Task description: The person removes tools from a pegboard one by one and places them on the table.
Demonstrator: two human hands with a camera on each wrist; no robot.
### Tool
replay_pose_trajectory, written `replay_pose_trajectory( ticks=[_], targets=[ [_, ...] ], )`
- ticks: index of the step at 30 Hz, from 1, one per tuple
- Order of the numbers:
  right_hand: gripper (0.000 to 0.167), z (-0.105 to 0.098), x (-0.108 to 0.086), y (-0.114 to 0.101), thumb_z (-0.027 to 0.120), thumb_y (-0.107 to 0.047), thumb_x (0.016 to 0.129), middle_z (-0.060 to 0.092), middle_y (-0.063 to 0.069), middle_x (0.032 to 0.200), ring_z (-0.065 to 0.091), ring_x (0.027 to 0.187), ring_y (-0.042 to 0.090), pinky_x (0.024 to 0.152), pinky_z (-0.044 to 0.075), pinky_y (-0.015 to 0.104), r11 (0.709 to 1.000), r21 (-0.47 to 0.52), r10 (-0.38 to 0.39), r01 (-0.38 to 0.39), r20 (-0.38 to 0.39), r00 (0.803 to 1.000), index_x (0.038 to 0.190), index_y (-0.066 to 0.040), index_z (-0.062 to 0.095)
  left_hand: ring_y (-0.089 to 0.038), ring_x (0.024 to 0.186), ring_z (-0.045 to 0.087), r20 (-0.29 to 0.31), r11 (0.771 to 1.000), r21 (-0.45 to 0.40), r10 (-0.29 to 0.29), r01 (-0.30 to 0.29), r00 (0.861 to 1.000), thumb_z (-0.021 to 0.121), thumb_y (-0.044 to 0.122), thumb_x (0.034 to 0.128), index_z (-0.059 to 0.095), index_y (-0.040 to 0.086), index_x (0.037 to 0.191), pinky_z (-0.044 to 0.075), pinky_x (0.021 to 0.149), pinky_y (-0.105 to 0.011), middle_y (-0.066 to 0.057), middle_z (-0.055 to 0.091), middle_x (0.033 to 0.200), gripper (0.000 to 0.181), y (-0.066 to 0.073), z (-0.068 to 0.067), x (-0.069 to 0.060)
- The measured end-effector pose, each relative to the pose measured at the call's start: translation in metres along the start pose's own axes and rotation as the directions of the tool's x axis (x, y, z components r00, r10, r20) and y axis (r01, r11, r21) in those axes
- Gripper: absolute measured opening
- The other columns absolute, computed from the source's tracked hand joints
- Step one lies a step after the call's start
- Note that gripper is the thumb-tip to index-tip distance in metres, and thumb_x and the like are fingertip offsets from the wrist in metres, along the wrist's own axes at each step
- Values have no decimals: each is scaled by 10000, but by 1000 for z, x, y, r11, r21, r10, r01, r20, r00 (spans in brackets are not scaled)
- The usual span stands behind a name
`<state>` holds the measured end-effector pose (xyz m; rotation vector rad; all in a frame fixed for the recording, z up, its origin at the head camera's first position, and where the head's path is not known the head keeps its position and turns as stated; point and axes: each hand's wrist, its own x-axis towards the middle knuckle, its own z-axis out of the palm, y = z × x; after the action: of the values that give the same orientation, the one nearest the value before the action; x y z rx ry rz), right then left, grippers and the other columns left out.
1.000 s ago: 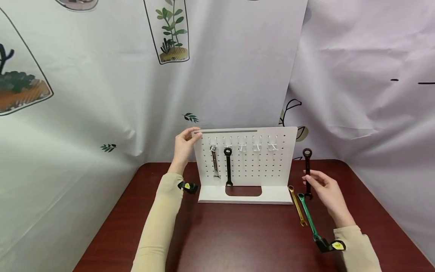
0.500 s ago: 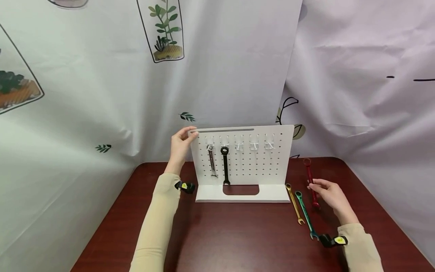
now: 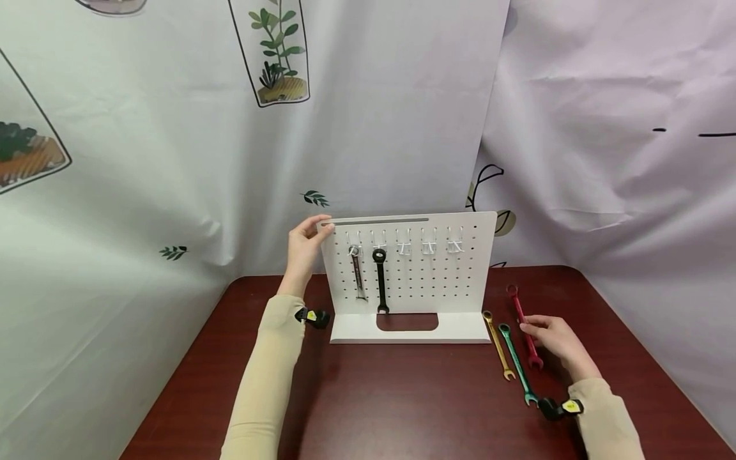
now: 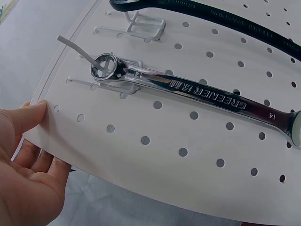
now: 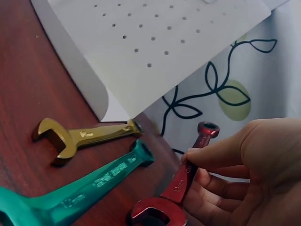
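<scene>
My right hand point(image 3: 559, 342) pinches a red combination wrench point(image 5: 181, 181) between thumb and fingers, its open end toward the near side. Left of it, a green wrench point(image 3: 517, 364) and a gold wrench point(image 3: 498, 345) lie side by side on the table. With thumb in front and fingers behind, my left hand point(image 3: 301, 252) grips the upper left corner of a white pegboard point(image 3: 425, 281). From the board's hooks hang a chrome wrench point(image 4: 197, 94) and, to its right, a black wrench point(image 3: 381, 281), both by their ring ends.
Three bare white hooks point(image 3: 429, 246) run along the board's upper right. The board stands on a white base point(image 3: 351, 329) on the dark red table point(image 3: 414, 396). A printed white cloth point(image 3: 391, 128) hangs behind the table.
My right hand has come down toward the table with the red wrench, which now lies lower beside the green one. The left hand keeps its hold on the board's corner.
</scene>
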<state>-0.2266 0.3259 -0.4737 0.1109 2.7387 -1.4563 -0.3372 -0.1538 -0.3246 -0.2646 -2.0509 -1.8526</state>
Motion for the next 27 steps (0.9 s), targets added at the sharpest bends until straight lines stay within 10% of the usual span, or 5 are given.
replay_pose_trajectory(
  ticks=[27],
  targets=[
    [414,11,1,3,615,-152,981,618,295,1122,530,815,250,666,444,351,992,-123,31,-33,-13,999,1232,176,596,-134,766,476,-13,1000,-10,25,-25,1000,759,215,930,717,56,1204,378,735,-313,51,632,848,320,-30,-1,16]
  ],
)
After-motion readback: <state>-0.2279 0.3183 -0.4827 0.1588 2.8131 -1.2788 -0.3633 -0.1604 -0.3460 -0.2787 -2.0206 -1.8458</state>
